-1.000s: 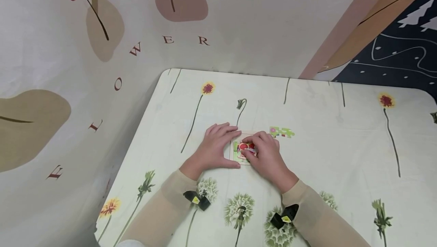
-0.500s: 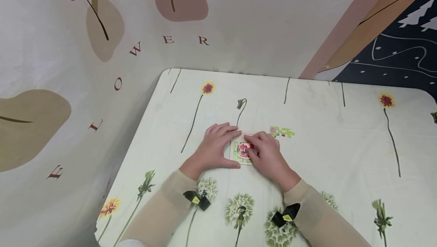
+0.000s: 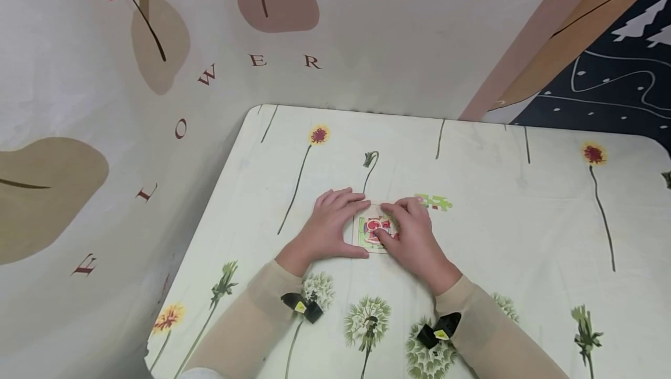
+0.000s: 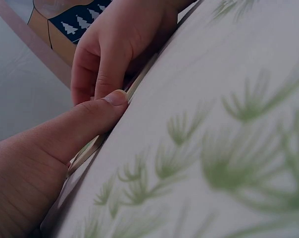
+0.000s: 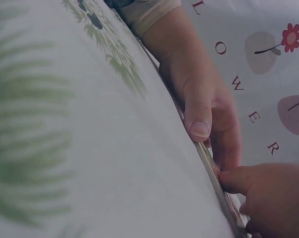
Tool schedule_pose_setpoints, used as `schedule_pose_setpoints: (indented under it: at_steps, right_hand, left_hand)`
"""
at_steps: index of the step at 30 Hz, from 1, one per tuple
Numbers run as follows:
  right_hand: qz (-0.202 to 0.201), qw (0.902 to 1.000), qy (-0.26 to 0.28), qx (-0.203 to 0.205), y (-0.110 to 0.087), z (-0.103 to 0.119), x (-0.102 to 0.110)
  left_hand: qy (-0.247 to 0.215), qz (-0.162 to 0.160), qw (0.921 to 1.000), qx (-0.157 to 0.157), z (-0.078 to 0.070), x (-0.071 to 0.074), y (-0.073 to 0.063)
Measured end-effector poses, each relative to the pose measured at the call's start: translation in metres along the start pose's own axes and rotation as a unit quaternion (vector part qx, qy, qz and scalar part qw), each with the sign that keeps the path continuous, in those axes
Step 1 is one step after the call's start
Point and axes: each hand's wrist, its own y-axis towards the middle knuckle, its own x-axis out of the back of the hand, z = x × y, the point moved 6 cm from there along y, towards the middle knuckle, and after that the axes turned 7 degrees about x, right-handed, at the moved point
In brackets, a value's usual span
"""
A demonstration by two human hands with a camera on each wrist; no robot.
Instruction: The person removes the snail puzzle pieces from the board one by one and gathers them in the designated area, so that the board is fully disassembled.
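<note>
The small jigsaw tray (image 3: pixel 373 211) lay flat on the white, flower-printed desk (image 3: pixel 524 227), a good way in from the far edge and closer to the left edge than to the right. I saw the person's left hand (image 3: pixel 332 227) spread wide around the tray's left side, its fingertips by the far left corner and its thumb stretched along the near border; in the left wrist view that thumb lay against the tray's edge. The right hand (image 3: pixel 411 233) reached over the tray's right side, fingers bent, thumb and forefinger a moderate gap apart above the red picture (image 3: pixel 374 229) inside the border. From the right wrist view I made out a fingertip touching the tray's face, but I could not tell whether a piece was pinched there. Green jigsaw pieces (image 3: pixel 437 202) lay just beyond the right hand, off the tray on the side toward the desk's far right corner, partly covered by the fingers; I could not tell whether they were joined. Both forearms came in over the desk in beige sleeves (image 3: pixel 243 321). Behind the far edge I had a pale backdrop (image 3: pixel 388 64) with printed letters, and past the far right corner a dark panel (image 3: pixel 603 91) with white trees.
</note>
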Motion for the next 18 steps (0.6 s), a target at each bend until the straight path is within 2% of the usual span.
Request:
schedule_pose_setpoints:
  at_steps: [8,12,18]
  right_hand:
    - [-0.012,0.9970,-0.048,-0.060,-0.004,-0.007,0.007]
    - [-0.014,0.9956,-0.067,-0.064,-0.005,-0.008,0.010]
    - [-0.011,0.9960,-0.068,-0.057,-0.004,-0.008,0.014]
  left_hand:
    - [0.000,0.001,1.0000,0.000,0.000,0.000,0.000]
    - [0.001,0.007,1.0000,0.003,-0.001,0.000,0.000]
    - [-0.001,0.009,0.9999,0.007,-0.002,0.002,0.000]
